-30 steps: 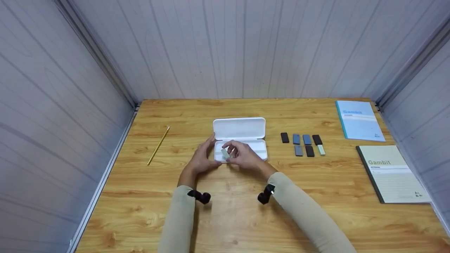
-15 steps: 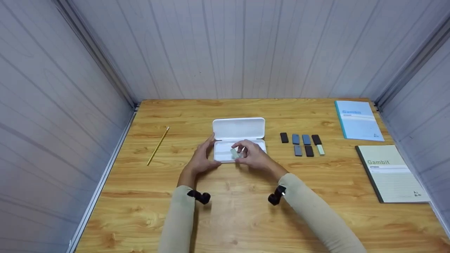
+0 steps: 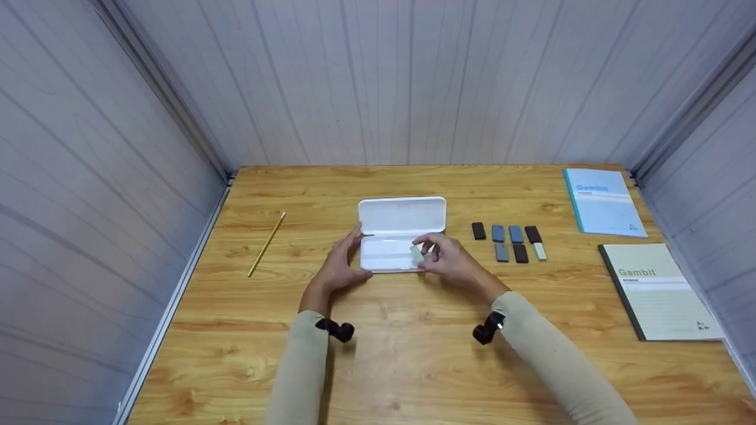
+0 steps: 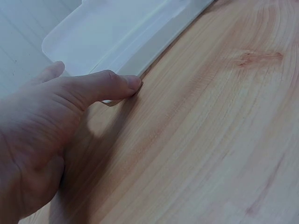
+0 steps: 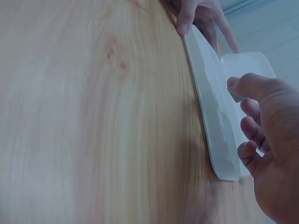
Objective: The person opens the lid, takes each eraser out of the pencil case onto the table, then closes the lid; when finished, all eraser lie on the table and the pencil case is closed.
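Open white case point(image 3: 401, 236) sits mid-bench point(image 3: 378, 354), lid flipped back toward the wall. Left hand point(image 3: 339, 265) is curled round the case's left end, thumb pressed on the near corner, so it's gripping it steady. Right hand point(image 3: 452, 260) pinches a small pale eraser point(image 3: 417, 254) between thumb and fingers, right over the right end of the tray. More erasers point(image 3: 511, 242) lie in two short rows just right of the case. Pencil point(image 3: 267, 244) way off left, two notebooks point(image 3: 602, 203) far right.
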A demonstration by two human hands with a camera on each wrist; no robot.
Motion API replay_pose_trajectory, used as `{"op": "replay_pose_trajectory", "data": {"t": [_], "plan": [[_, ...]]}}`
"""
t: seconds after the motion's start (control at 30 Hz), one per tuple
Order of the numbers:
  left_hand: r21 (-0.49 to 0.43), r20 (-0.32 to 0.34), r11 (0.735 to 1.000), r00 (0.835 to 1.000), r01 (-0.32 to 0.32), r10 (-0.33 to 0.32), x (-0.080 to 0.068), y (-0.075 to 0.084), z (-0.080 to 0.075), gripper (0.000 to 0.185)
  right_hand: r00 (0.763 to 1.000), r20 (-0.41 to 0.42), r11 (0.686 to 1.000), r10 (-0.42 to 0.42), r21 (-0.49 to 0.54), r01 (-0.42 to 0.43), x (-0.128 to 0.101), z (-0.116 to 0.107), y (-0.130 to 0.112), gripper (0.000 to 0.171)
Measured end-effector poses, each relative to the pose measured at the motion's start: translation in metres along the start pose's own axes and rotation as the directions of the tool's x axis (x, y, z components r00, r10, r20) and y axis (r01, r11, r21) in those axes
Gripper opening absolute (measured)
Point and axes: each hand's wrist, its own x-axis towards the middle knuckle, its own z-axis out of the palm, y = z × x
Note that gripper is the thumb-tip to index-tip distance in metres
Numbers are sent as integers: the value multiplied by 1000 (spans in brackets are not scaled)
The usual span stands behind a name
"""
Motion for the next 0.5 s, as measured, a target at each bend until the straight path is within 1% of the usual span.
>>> {"op": "replay_pose_trajectory", "data": {"t": [0.27,0.5], "plan": [[6,5,1000,1000,-26,26,0,1,-1,119,999,-52,1000,-15,-22,14,-9,-22,10,46],[14,6,1000,1000,-26,26,-1,1,-1,118,994,-99,999,43,-27,-46,-18,-41,20,47]]}}
